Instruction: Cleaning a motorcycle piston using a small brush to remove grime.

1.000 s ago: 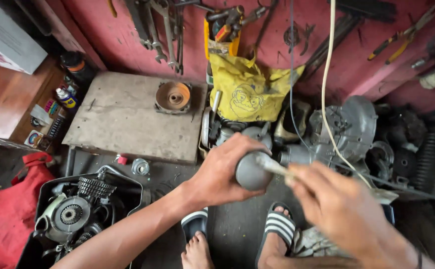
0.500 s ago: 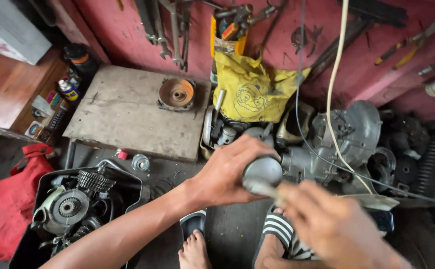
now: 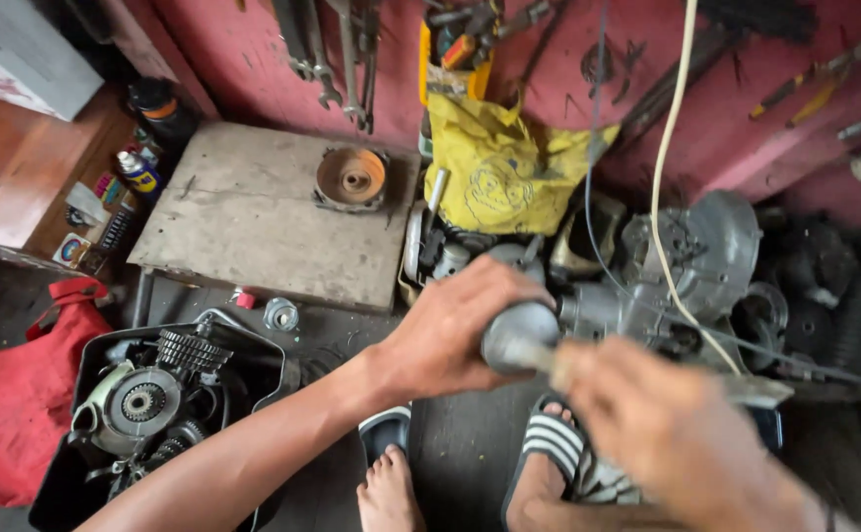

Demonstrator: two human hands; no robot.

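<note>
My left hand [image 3: 450, 330] is wrapped around a rounded grey metal part [image 3: 519, 337] at the near end of a grey engine casing [image 3: 687, 261]. My right hand [image 3: 662, 419], blurred, is closed on a thin pale rod [image 3: 539, 360] that sticks out of that rounded part toward me. What the rod ends in is hidden by my right hand. My feet in striped sandals [image 3: 549, 443] are on the dark floor below.
A worn wooden board [image 3: 253, 217] carries a rusty round part [image 3: 351, 177]. A black tray [image 3: 253, 369] at lower left holds gears and a clutch. A red cloth [image 3: 6, 394] lies at left, a yellow bag [image 3: 499, 177] by the red wall, a white cable [image 3: 667, 148] hanging.
My right hand has shifted lower and to the right along the rod, blurred with motion. My left hand keeps its hold on the rounded part. The view has drifted slightly.
</note>
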